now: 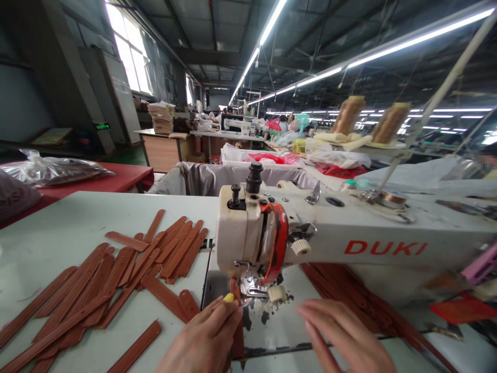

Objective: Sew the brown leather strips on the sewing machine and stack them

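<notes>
A brown leather strip (237, 336) runs under the presser foot (252, 287) of the white sewing machine (240, 228). My left hand (207, 331) lies over this strip just in front of the needle area, its fingers closed together and pressing the strip. A yellow cover (229, 298) shows at one fingertip. To the right of the strip, my right hand (341, 331) hovers slightly blurred with its fingers stretched out, and nothing shows in it. Close beyond it, more brown strips (349, 295) are bunched under the machine arm. The needle's tip cannot be made out.
A loose pile of brown strips (116, 269) covers the left tabletop, with one lone strip (135, 347) nearer me. Behind the machine stands a cloth-lined bin (205, 176). Two thread cones (349, 115) rise at the right. A red table (132, 176) adjoins on the left.
</notes>
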{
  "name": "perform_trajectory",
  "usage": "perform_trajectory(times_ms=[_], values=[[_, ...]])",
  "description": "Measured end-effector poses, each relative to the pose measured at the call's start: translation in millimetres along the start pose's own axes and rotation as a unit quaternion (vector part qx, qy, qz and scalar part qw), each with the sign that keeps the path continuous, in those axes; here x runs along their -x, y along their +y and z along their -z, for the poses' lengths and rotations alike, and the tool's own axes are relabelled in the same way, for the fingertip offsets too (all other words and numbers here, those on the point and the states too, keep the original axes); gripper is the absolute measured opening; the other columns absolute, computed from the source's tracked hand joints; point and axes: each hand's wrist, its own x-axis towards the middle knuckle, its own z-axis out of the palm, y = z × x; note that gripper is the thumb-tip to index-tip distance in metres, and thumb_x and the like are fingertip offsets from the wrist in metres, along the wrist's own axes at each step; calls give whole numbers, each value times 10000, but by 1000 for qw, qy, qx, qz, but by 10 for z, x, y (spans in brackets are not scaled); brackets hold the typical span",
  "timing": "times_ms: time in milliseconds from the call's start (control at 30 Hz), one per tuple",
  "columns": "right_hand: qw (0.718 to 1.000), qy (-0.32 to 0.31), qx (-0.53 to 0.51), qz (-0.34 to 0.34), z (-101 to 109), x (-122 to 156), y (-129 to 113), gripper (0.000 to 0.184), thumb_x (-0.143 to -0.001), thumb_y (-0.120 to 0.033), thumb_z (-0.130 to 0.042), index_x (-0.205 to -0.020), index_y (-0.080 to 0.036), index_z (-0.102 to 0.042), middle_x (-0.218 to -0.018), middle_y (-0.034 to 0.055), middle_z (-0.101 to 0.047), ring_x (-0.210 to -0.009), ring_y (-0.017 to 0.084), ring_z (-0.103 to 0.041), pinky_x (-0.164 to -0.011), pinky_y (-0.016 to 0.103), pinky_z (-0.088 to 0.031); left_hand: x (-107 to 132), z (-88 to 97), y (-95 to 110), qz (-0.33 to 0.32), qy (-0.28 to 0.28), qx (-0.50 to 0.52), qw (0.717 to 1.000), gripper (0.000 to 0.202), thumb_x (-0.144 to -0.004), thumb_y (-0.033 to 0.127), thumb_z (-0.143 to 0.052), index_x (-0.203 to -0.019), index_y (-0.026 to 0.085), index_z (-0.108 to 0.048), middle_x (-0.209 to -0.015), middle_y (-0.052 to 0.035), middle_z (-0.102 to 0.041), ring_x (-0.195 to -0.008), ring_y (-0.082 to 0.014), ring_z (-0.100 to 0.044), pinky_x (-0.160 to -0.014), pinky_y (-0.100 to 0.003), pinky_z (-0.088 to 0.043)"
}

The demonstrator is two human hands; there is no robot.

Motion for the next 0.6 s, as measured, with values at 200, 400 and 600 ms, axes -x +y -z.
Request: perform_trajectory(times_ms=[200, 400, 600], values=[[980, -14, 189, -63, 85, 229, 650, 366, -981, -361, -386, -1093, -160, -670, -986, 94, -724, -859, 266, -713, -702, 422, -616, 2, 2, 7, 13, 28, 24, 999, 360, -962, 113, -404, -1291, 194, -527, -1186, -71, -693, -1164, -194, -639, -1087, -310, -437], [970, -32, 233, -57, -42, 307, 744, 383, -998, -297, -340, -1003, -118, -678, -870, 106, -715, -761, 254, -723, -630, 402, -614, -35, 86, 56, 19, 14, 11, 1000, 360, -930, 91, -396, -1249, 186, -534, -1148, -63, -701, -1116, -182, -662, -1103, -315, -423], [974, 0, 217, -66, 13, 276, 667, 387, -1036, -347, -296, -1087, -175, -639, -917, 57, -706, -710, 193, -727, -582, 328, -582, -95, 134, 99, -5, 50, -25, 998, 381, -883, 65, -416, -1220, 181, -551, -1131, -62, -697, -1122, -191, -649, -1076, -309, -462]])
